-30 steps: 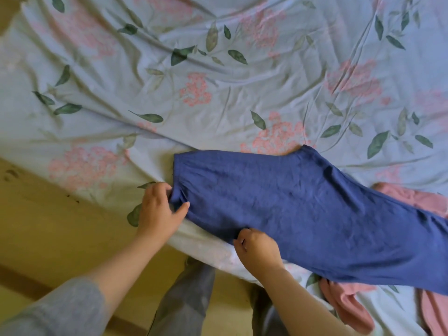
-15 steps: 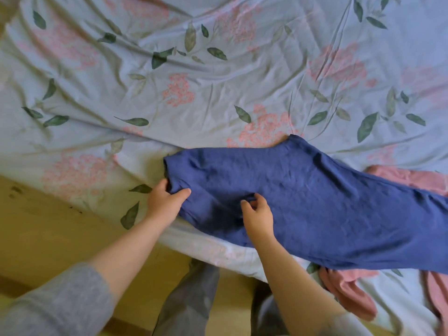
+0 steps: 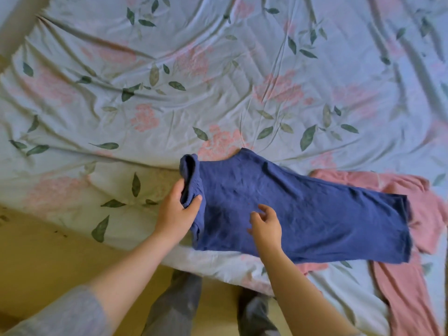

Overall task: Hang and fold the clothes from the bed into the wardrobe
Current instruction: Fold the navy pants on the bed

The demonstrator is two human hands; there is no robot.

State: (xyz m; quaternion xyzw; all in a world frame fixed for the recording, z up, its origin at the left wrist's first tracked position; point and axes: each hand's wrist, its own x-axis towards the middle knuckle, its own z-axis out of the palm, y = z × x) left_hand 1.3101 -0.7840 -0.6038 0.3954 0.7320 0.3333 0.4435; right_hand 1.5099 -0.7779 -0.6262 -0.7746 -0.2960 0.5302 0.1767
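Note:
A dark blue garment [image 3: 315, 214] lies flat on the flowered bed sheet [image 3: 218, 81] near the bed's front edge, its long side running to the right. My left hand [image 3: 178, 212] grips its left end, which is lifted and curled over. Just above the cloth's middle hovers my right hand [image 3: 265, 223], fingers spread, holding nothing. A pink garment [image 3: 407, 238] lies partly under the blue one's right end and trails toward the lower right.
The sheet hangs over the bed's front edge above a yellowish floor [image 3: 48, 267]. My legs in grey trousers [image 3: 177, 309] stand against the bed. A pale wall or post [image 3: 14, 27] shows at the top left corner.
My left hand has lifted and carried the blue garment's left end to the right, folding it over. My right hand has let go of the cloth and opened above it.

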